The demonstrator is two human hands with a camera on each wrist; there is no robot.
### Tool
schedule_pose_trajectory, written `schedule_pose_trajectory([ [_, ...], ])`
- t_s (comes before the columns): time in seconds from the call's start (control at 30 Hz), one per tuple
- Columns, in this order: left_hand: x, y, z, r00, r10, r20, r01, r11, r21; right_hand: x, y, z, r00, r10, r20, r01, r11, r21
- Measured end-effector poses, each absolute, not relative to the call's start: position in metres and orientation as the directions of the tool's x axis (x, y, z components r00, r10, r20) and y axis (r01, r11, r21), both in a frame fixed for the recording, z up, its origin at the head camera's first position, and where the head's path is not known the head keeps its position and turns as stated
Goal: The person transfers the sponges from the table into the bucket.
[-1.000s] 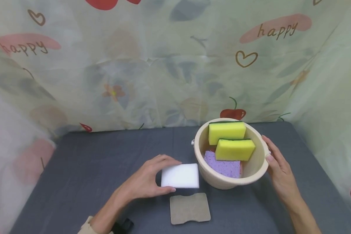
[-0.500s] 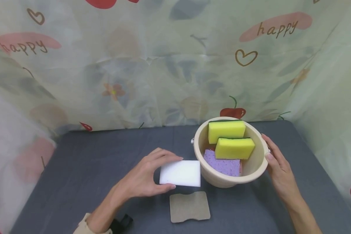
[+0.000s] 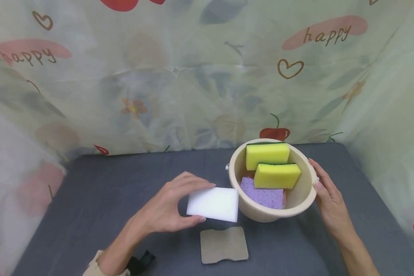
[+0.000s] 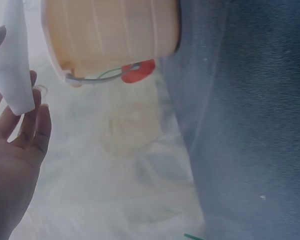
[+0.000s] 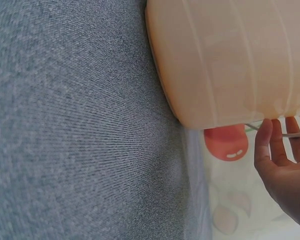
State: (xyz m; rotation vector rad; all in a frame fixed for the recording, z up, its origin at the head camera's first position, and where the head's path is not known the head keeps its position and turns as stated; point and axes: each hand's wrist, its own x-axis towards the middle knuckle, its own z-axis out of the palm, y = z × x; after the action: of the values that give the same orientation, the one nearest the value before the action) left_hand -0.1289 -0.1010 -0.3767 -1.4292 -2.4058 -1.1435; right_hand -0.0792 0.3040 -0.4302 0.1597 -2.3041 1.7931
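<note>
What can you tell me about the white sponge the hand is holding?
The white sponge is a flat, plain rectangle that looks soft and foamy, with no marks on it. The left hand pinches its left end, fingers on the far edge and thumb on the near one. It is lifted and tilted above the grey table, right beside the cream bucket. Its right edge reaches the bucket's wall; whether they touch is unclear.

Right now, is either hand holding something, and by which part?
The left hand pinches the white sponge by its left edge. The right hand only touches the bucket.
</note>
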Motion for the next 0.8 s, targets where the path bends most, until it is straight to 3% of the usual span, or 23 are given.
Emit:
schedule_pose_trajectory([
  [0.8, -0.15, -0.066, -0.344, -0.461, 0.754, 0.467, 0.84, 0.2, 0.505, -0.079, 0.305, -0.429, -0.973, 0.045, 0.226, -0.205, 0.276, -0.939],
])
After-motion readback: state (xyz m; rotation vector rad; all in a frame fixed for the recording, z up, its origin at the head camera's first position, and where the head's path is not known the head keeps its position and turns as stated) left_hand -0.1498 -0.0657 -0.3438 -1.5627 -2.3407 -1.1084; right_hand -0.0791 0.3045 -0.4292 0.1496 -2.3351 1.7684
